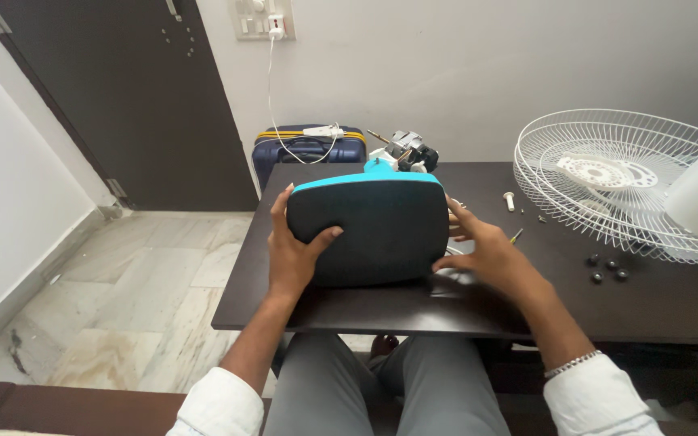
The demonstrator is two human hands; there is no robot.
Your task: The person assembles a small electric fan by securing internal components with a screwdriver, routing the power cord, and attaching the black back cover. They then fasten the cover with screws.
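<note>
Lowest in the frame are grey-trousered knees and two white sleeves, with a bead bracelet (573,364) on the right wrist. Just above them runs the near edge of a dark table (414,311).

At frame centre the fan base (369,230) stands tipped up on its edge on the table, its broad dark underside facing the camera. Its long axis runs left to right across the frame, and a turquoise rim along its upper edge shows the top face turned away toward the wall. The left hand (292,254) clasps the base's left end, fingers wrapped behind it and the thumb pressed on the dark face. The right hand (482,250) holds the right end, fingers spread along the edge and the thumb at the lower right corner. Both hands grip the base.

Right of the right hand, three small black knobs (607,269) lie near each other on the table. Farther back a white screw (510,200) lies beside a white wire fan guard (607,182), which rests open side up at the right; a white piece at the frame's right edge overlaps it.

Behind the base's top edge the fan motor (409,151) sticks up. Beyond the table a blue suitcase (309,149) stands on the floor against the wall, a white charger cable (272,97) draped onto it from a wall socket at upper centre. A dark door (123,97) fills the upper left.
</note>
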